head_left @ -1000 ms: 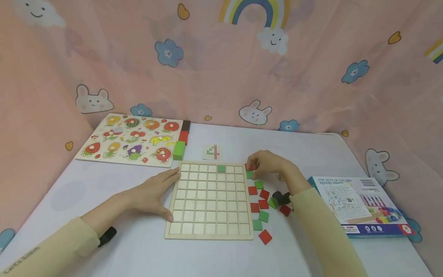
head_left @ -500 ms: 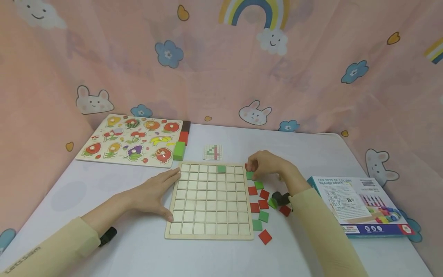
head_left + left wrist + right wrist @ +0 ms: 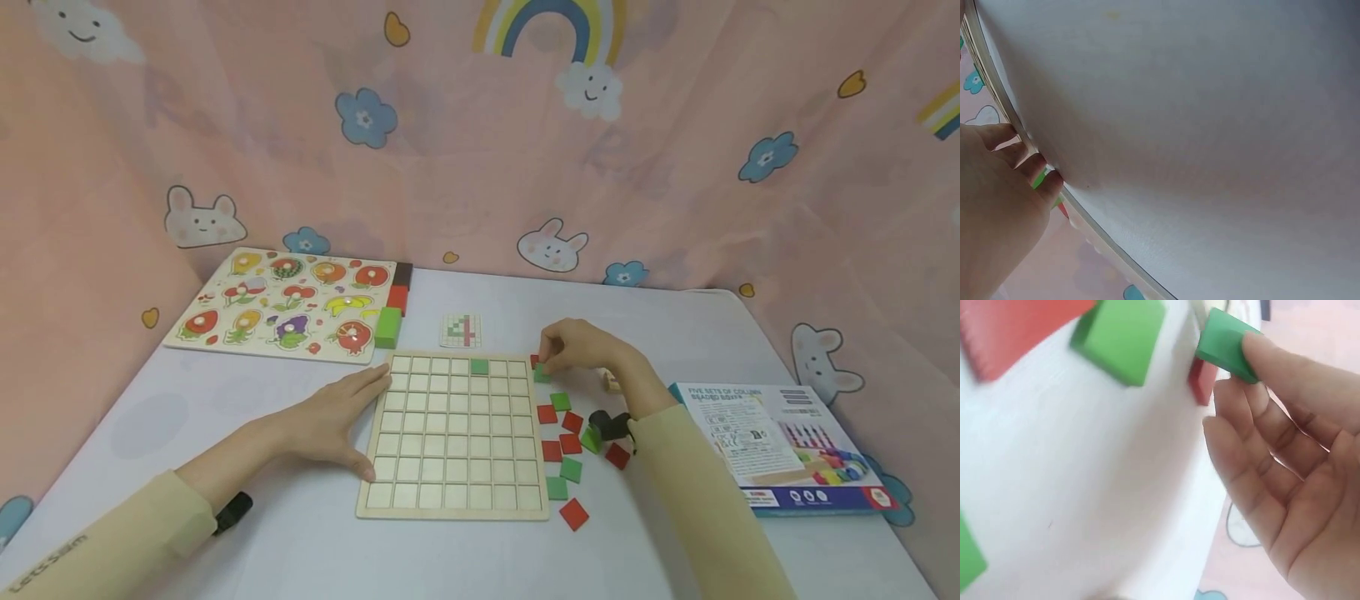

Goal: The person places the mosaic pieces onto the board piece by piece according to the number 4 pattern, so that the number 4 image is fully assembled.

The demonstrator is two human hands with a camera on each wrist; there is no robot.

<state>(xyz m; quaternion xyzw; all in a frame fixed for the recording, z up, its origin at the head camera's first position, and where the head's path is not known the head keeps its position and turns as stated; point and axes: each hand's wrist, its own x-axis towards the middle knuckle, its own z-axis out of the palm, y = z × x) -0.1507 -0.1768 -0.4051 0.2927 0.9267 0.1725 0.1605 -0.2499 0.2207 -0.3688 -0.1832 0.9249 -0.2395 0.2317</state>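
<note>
My right hand (image 3: pixel 581 346) pinches a green square tile (image 3: pixel 1229 345) between thumb and fingers, off the board's far right corner. A red tile (image 3: pixel 1204 381) lies just behind it in the right wrist view. The wooden grid board (image 3: pixel 450 519) lies flat in front of me, with one green tile (image 3: pixel 480 367) in its far row. Along the board's left edge rests my left hand (image 3: pixel 330 421), fingers and thumb spread and touching the frame. In the left wrist view, the left hand's fingertips (image 3: pixel 1050 181) meet the board's edge.
Several loose red and green tiles, such as a red tile (image 3: pixel 574 514), lie right of the board. Behind the board is a small pattern card (image 3: pixel 461 330). A fruit puzzle (image 3: pixel 277 304) with coloured blocks (image 3: pixel 388 327) stands back left. A toy box (image 3: pixel 787 446) lies at right.
My right hand has risen slightly, away from me, with the green tile between its fingers. The left hand and the board have stayed in place.
</note>
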